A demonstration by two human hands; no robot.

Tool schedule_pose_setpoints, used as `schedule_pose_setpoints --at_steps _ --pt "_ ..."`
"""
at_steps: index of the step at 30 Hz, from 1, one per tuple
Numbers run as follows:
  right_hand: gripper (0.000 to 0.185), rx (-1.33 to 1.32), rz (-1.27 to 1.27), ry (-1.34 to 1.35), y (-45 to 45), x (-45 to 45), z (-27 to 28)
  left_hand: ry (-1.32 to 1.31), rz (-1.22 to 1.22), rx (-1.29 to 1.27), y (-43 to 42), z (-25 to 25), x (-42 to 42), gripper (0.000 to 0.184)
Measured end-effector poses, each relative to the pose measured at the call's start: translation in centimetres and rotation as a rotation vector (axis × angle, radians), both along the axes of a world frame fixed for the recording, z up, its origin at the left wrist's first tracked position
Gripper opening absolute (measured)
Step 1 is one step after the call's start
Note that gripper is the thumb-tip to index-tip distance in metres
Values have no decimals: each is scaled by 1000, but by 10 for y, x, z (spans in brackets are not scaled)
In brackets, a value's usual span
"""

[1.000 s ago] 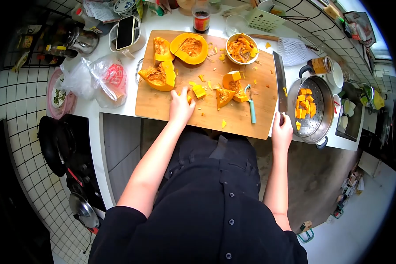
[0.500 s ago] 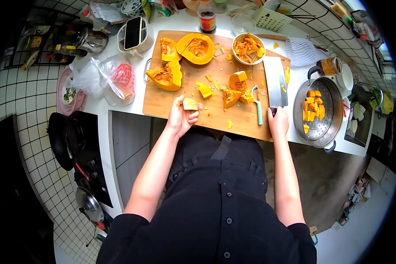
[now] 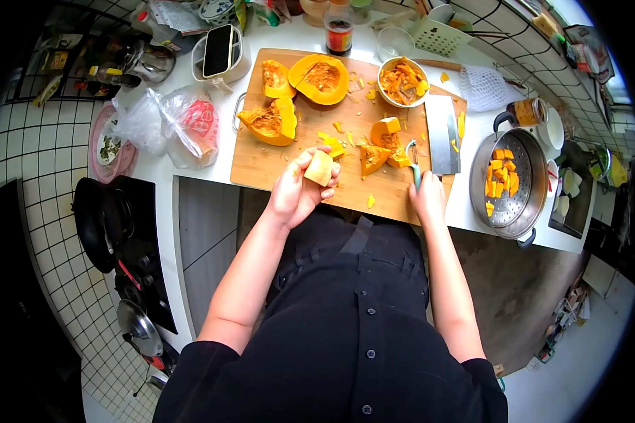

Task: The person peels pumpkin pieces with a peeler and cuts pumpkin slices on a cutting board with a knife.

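Note:
Above the near edge of the wooden cutting board [image 3: 257,166], my left hand [image 3: 293,196] is closed around a pale-faced chunk of pumpkin [image 3: 319,168]. My right hand [image 3: 428,202] grips the teal handle of a peeler [image 3: 415,174], whose head still lies by the cut pumpkin pieces [image 3: 376,156]. Beside that hand a cleaver [image 3: 442,141] rests flat on the board, its handle partly hidden by my fingers. A large pumpkin half [image 3: 319,79] and seeded wedges [image 3: 271,123] lie at the board's far left. Behind my left fingers sits a small yellow chunk [image 3: 336,149].
A bowl of pumpkin scraps [image 3: 403,82] stands at the board's far right. Right of the board, a steel steamer [image 3: 513,211] holds orange cubes. Plastic bags [image 3: 190,134] and a container with a phone [image 3: 221,53] are on the left. A stove [image 3: 144,233] lies further left.
My right hand has let go of the cleaver and moved left onto the peeler handle. My left hand has shifted right and turned the pumpkin chunk.

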State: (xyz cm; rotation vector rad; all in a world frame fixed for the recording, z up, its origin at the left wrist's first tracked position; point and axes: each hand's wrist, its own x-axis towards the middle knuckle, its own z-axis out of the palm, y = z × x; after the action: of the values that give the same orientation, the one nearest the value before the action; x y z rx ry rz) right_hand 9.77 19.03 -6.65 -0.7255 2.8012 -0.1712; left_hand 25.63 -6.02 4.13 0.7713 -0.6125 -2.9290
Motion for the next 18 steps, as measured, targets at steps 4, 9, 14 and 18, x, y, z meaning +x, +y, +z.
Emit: schedule_pose_setpoints --at_steps 4,9,14,18 --pt "29 5 -71 -68 -2 -3 0 37 2 -11 -1 6 -1 40" --pt "20 -194 -358 -214 -8 0 37 -20 -5 -116 -5 9 -1 39" --pt "9 -791 -403 -687 -49 36 113 -108 -102 -360 -2 22 -5 42" --pt "10 -906 -2 -778 -84 68 159 -134 -130 -424 3 27 -14 44"
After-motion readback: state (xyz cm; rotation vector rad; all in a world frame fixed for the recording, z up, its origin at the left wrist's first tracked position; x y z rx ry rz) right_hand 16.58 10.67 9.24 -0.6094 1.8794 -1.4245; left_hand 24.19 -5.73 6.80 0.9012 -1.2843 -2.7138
